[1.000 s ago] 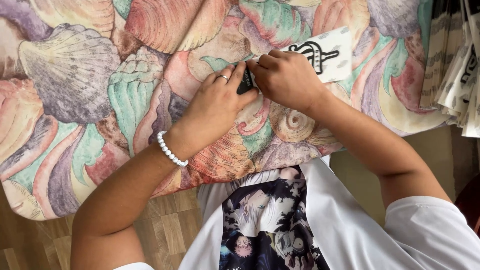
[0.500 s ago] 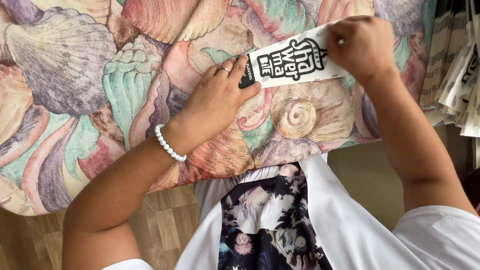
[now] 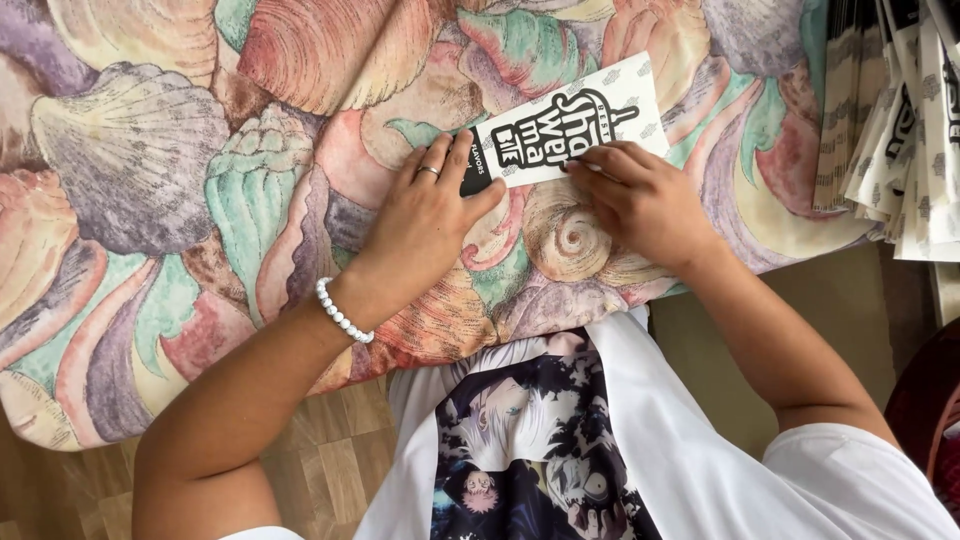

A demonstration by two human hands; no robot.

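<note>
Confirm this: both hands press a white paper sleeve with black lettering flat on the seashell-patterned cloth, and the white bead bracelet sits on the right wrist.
One detail is wrong. The white bead bracelet sits on the left wrist, not the right, as the head view shows. The rest holds: left hand and right hand press the white paper sleeve with black lettering flat on the seashell-patterned cloth.

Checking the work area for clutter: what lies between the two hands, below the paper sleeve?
Only the shell-print cloth, a spiral shell motif, shows between the left hand and right hand, below the paper sleeve, in the head view.
</note>
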